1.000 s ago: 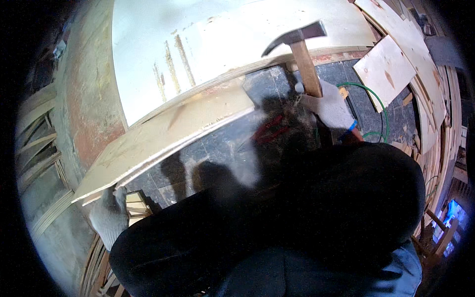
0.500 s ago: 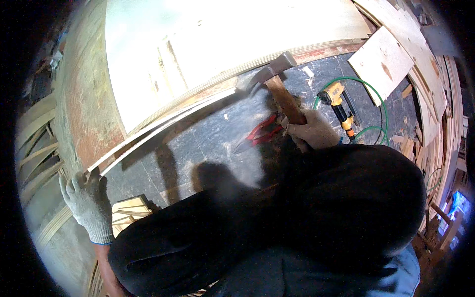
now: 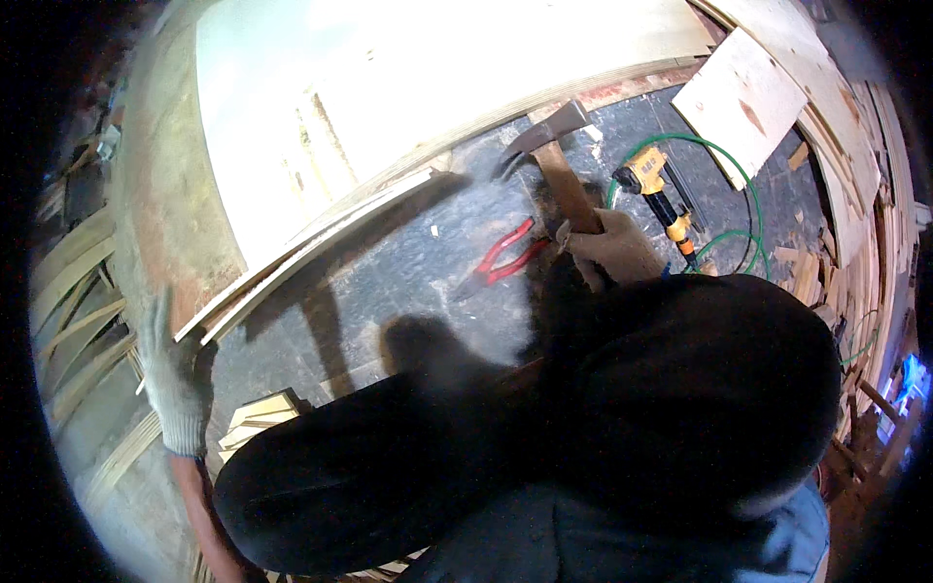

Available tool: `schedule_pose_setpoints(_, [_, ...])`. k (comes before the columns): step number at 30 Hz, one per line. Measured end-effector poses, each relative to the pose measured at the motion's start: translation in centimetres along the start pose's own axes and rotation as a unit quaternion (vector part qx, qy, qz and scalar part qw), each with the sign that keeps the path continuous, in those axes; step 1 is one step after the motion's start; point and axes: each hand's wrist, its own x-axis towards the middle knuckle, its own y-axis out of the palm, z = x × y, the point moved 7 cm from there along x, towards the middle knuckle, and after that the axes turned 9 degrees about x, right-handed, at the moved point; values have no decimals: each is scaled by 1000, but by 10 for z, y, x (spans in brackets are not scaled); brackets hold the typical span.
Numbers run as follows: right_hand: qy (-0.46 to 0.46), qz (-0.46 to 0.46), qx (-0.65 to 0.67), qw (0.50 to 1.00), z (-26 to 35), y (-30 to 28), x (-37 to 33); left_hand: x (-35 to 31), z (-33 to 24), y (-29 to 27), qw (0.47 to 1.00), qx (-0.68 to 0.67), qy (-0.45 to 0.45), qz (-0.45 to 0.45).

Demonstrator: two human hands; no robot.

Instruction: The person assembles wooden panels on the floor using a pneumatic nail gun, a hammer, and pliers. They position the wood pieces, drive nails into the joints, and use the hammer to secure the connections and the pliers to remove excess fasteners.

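Observation:
My right hand [image 3: 619, 251], in a light work glove, is closed round the wooden handle of a claw hammer [image 3: 565, 180]. The hammer's steel head points away from me, near the edge of a large plywood sheet [image 3: 292, 107]. My left hand [image 3: 173, 384], gloved in white knit, is slightly smeared by motion. Its fingers stretch forward with nothing seen in them, just left of the near end of a narrow wood strip [image 3: 309, 255]. That strip lies along the sheet's near edge. Red-handled pliers [image 3: 507, 255] rest on the dark surface, left of my right hand.
A yellow and black nail gun [image 3: 666, 204] with a green hose [image 3: 724, 155] lies right of my right hand. Beyond it are a square plywood piece [image 3: 741, 107] and wood scraps. Small wood pieces [image 3: 258, 418] sit by my left knee; curved strips [image 3: 73, 311] lie far left.
My left hand has come away from the strip's end and shifted left, its fingers straightening. The hammer has moved slightly right, still in my right hand. The view has shifted a little.

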Motion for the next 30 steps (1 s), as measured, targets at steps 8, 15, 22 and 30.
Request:
schedule_pose_setpoints(8, [-19, -23, 33, 999, 14, -17, -5, 33, -8, 3, 833, -523, -136, 117])
schedule_pose_setpoints(15, [2, -74, 32, 997, 31, -31, -23, 81, -55, 57, 904, -407, 43, 125])
schedule_pose_setpoints(22, [1, -148, 5, 989, 61, -35, -48, 77, -87, 48, 860, -482, -72, 151])
schedule_pose_setpoints(30, [-87, -183, -148, 968, 94, -8, -76, 57, -105, -22, 910, -393, 28, 132])
